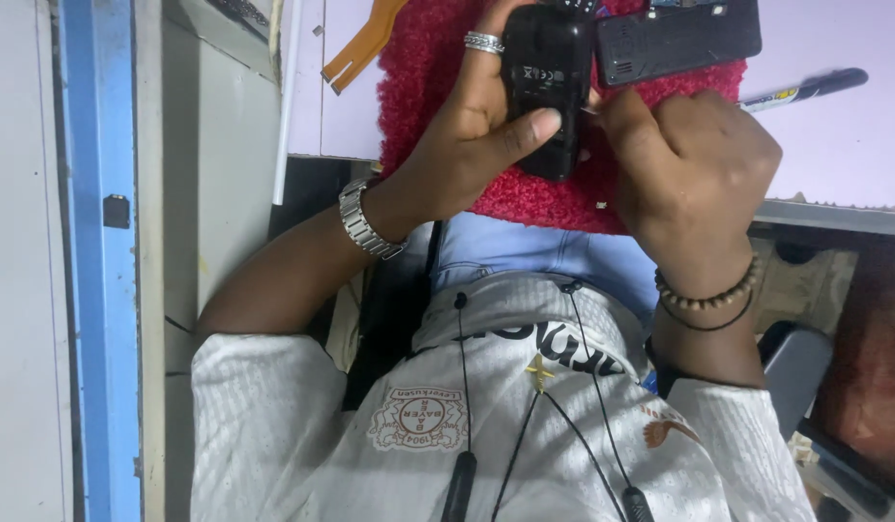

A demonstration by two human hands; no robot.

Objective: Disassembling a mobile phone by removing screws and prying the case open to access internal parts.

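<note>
My left hand (pixel 476 126) grips a small black phone body (pixel 544 87), thumb pressed across its lower part, over a red fuzzy mat (pixel 418 68). A ring sits on one finger and a metal watch on the wrist. My right hand (pixel 699 164), fingers curled into a fist, touches the phone's right edge; whether it holds a small tool is hidden. A bead bracelet circles that wrist. A second black phone part (pixel 679 39) lies flat on the mat just above the right hand.
A pen (pixel 805 89) lies on the pale lilac tabletop (pixel 834 145) to the right. An orange flat strip (pixel 365 43) rests at the table's left. A blue vertical post (pixel 99 261) stands far left. Dark earphone cords hang over my white shirt.
</note>
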